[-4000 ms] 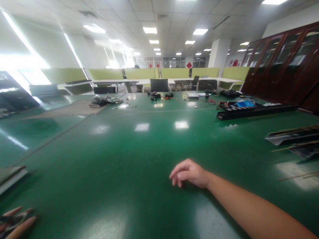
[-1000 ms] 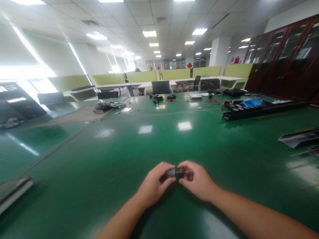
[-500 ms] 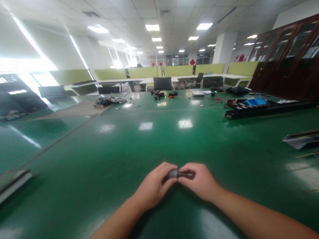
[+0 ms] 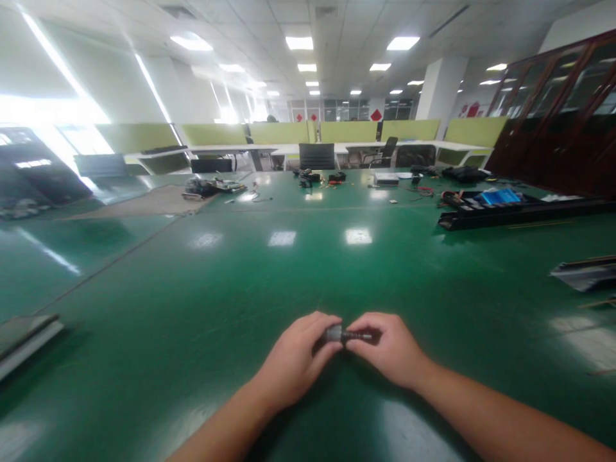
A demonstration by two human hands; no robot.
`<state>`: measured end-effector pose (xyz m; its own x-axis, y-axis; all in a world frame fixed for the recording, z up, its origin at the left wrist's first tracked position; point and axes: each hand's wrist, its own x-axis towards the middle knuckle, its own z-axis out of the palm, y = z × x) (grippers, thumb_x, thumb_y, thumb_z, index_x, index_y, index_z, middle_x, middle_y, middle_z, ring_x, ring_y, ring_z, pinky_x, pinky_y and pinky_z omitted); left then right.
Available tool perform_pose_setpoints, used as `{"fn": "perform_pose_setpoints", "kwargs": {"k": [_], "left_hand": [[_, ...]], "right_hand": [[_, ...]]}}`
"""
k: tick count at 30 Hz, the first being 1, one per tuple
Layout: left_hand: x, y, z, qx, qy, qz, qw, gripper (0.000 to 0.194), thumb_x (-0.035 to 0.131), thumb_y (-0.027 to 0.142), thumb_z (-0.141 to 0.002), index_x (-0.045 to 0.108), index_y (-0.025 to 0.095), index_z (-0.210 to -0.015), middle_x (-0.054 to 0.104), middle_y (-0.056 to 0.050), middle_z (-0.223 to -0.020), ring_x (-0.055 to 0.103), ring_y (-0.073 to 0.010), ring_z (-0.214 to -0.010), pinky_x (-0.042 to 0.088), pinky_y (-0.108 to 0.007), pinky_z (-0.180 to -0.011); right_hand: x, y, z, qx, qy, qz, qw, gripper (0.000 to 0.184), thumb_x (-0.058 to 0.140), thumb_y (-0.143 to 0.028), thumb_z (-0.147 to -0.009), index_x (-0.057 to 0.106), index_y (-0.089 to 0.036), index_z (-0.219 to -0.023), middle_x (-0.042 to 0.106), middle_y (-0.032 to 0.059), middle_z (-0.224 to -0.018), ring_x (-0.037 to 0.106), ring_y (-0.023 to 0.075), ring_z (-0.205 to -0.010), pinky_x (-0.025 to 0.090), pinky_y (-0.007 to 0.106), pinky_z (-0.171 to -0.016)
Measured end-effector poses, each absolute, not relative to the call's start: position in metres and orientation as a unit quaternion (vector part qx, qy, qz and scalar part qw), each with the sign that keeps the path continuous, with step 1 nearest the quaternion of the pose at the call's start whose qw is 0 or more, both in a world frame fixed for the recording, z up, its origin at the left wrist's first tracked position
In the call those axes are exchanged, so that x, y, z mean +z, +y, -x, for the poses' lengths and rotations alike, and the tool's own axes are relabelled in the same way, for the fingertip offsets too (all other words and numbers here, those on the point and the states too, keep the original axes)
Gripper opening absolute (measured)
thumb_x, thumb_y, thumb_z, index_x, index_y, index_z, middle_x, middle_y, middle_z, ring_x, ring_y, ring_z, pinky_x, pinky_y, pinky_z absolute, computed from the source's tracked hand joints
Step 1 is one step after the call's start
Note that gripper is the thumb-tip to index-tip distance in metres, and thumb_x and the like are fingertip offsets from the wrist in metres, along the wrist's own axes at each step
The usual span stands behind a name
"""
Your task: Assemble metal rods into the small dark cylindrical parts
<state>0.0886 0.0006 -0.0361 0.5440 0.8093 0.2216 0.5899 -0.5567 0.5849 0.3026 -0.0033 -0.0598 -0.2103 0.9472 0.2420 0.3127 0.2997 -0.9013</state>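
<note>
Both hands meet low in the middle of the view, just above the green tabletop. My left hand (image 4: pixel 301 350) is closed round a grey metal cylinder (image 4: pixel 333 333), thumb below and fingers above; its left end is hidden in the palm. From the cylinder's right end sticks out a thin dark ribbed shaft (image 4: pixel 357 335), which looks like a screw or a spring on a rod. My right hand (image 4: pixel 392 350) curls round this shaft, thumb and fingertips close to where it joins the cylinder. The part lies roughly level.
The glossy green table (image 4: pixel 231 282) stretches far ahead. A black channel-shaped rail (image 4: pixel 510 215) with a blue packet (image 4: pixel 501 196) lies at right, a grey metal profile (image 4: pixel 584 274) nearer. A flat panel (image 4: pixel 26 340) sits at left. Electronic bits (image 4: pixel 212 186) are scattered at the back.
The camera view has shifted slightly. Both hands keep nearly the same place and hold on the metal part; the right fingertips have moved a touch to the right.
</note>
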Motion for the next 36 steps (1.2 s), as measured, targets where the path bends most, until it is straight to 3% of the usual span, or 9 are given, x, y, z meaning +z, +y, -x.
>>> {"fn": "perform_pose_setpoints", "kwargs": {"k": [36], "left_hand": [[-0.0338,-0.0008,-0.0872,0.245,0.41,-0.865,0.156,0.029,0.056,0.035,-0.095,0.06,0.024,-0.121,0.068,-0.006,-0.117,0.062,-0.0228,-0.11,0.05,-0.041,-0.1]], "right_hand": [[-0.0551,-0.0059,-0.3036,0.375,-0.68,0.455,0.436,0.007,0.076,-0.019,-0.075,0.077,-0.018,-0.081,0.074,0.0026,-0.077,0.066,0.0164,-0.069,0.049,0.024,-0.065]]}}
